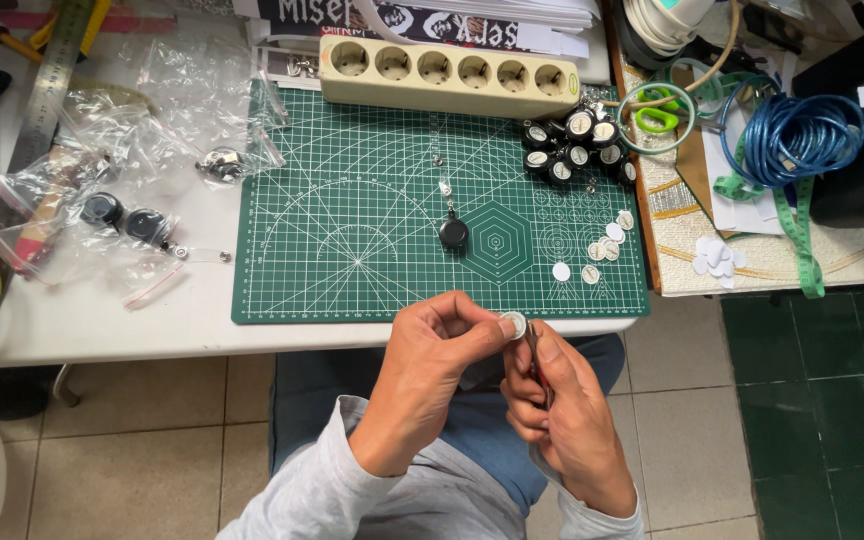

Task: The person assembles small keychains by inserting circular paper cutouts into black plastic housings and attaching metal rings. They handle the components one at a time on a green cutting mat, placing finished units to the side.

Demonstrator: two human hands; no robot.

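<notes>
Left hand (432, 375) pinches a half-hidden white disc (514, 323); right hand (562, 410) hides a thin tool.

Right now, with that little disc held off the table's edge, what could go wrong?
1. The left hand pinches the small white disc over the lap and tiled floor, past the table; a slip could drop it there.
2. The right hand holds a thin tool close to the left fingertips; it might poke them.
3. Loose discs lie near the green mat's corner; a sleeve could sweep them off.
</notes>
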